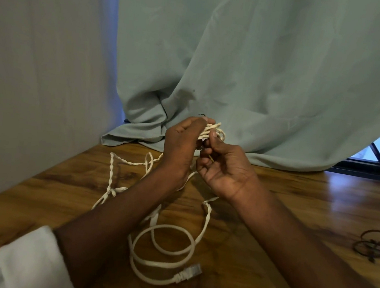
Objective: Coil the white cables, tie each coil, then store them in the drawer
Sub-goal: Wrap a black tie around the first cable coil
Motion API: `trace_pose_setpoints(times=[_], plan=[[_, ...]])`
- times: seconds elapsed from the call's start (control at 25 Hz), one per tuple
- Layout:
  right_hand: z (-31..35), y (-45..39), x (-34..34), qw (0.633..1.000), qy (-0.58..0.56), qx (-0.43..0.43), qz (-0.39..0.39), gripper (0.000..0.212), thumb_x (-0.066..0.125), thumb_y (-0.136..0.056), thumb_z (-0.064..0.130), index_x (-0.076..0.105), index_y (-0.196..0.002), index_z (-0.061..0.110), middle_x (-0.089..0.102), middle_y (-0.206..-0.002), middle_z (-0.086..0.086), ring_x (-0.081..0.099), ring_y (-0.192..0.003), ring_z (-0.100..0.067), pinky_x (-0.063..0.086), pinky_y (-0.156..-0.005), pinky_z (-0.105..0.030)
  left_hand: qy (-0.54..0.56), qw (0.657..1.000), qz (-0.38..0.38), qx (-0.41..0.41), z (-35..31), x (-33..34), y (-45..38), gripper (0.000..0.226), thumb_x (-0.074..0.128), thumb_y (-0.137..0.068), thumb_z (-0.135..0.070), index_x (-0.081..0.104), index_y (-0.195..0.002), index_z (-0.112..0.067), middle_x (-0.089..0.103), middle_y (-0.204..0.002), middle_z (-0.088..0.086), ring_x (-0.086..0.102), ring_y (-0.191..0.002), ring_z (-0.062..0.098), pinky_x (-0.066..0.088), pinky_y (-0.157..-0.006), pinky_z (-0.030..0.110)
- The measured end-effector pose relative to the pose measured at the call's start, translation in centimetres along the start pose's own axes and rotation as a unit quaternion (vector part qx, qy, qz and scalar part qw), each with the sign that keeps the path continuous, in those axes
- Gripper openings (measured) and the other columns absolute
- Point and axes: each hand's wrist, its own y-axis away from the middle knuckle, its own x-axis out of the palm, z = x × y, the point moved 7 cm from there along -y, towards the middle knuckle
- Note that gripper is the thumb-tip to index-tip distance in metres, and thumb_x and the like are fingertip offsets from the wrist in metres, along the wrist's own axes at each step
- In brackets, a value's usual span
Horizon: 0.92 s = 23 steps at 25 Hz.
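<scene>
White cable loops (211,132) sit bunched in a small coil at the centre of the frame, raised above the wooden table (295,202). The left hand (180,146) has its fingers curled round the coil from the left side, gripping it. The right hand (225,168), just beside it and touching the coil, presses its thumb against the bundle while its fingers curl in and pinch a thin strand below; what that strand is cannot be made out. From the hands, the twisted white cable (111,177) trails down onto the table toward the left of the frame. A thicker flat white cable (163,251) lies in loose rings at the lower centre, its plug (190,273) resting on the wood at the lower end. Dark thin rings (374,245) lie at the right edge. A pale green curtain (251,68) hangs behind, pooling on the table's far edge. A white sleeve (19,264) shows at lower left.
</scene>
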Motion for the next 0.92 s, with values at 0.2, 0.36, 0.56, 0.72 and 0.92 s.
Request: trace_pose_setpoints(times=[0.2, 0.36, 0.56, 0.72, 0.92], plan=[[0.1, -0.2, -0.6, 0.997, 0.081, -0.002, -0.020, 0.010, 0.071, -0.097, 0.021, 0.069, -0.098, 0.012, 0.067, -0.076, 0.000, 0.057, -0.059, -0.006, 0.048, -0.047, -0.020, -0.043, 0.998, -0.020, 0.031, -0.5, -0.6, -0.2, 0.017, 0.067, -0.099, -0.017, 0.081, -0.098, -0.007, 0.079, -0.092, 0.013, 0.073, -0.080, 0.019, 0.059, -0.068, 0.027], [0.6, 0.5, -1.2, 0.976, 0.203, -0.038, -0.075, 0.005, 0.076, -0.091, 0.012, 0.079, -0.093, 0.009, 0.076, -0.086, -0.005, 0.061, -0.060, -0.007, 0.050, -0.054, -0.021, -0.038, 0.997, -0.054, 0.030, -0.7, -1.8, -0.8, 0.013, 0.069, -0.096, -0.012, 0.082, -0.097, -0.011, 0.081, -0.091, 0.009, 0.077, -0.088, 0.024, 0.062, -0.079, 0.034], [3.3, 2.0, -0.1, 0.883, 0.379, -0.247, -0.123, 0.015, 0.084, -0.084, 0.013, 0.074, -0.095, 0.018, 0.079, -0.085, -0.001, 0.073, -0.070, -0.011, 0.053, -0.057, -0.024, -0.036, 0.996, -0.077, 0.013, 0.0, -2.6, -1.5, 0.012, 0.071, -0.093, -0.015, 0.083, -0.093, -0.012, 0.080, -0.088, 0.012, 0.076, -0.090, 0.035, 0.063, -0.086, 0.048], [3.7, 1.9, 0.8, 0.844, 0.438, -0.298, -0.082, 0.010, 0.080, -0.088, 0.012, 0.080, -0.094, 0.020, 0.079, -0.085, 0.004, 0.075, -0.079, -0.008, 0.054, -0.066, -0.024, -0.043, 0.995, -0.089, 0.015, 0.2, -3.1, -1.7, 0.013, 0.071, -0.093, -0.018, 0.084, -0.094, -0.015, 0.080, -0.092, 0.011, 0.073, -0.100, 0.041, 0.060, -0.092, 0.056], [4.2, 1.5, 1.0, 0.831, 0.470, -0.298, -0.020, 0.018, 0.079, -0.090, 0.009, 0.083, -0.104, 0.018, 0.081, -0.093, 0.006, 0.075, -0.085, -0.005, 0.054, -0.066, -0.018, -0.007, 0.996, -0.091, -0.012, 0.4, -3.3, -1.6, 0.012, 0.071, -0.091, -0.014, 0.083, -0.093, -0.011, 0.079, -0.092, 0.015, 0.073, -0.086, 0.031, 0.059, -0.080, 0.045]])
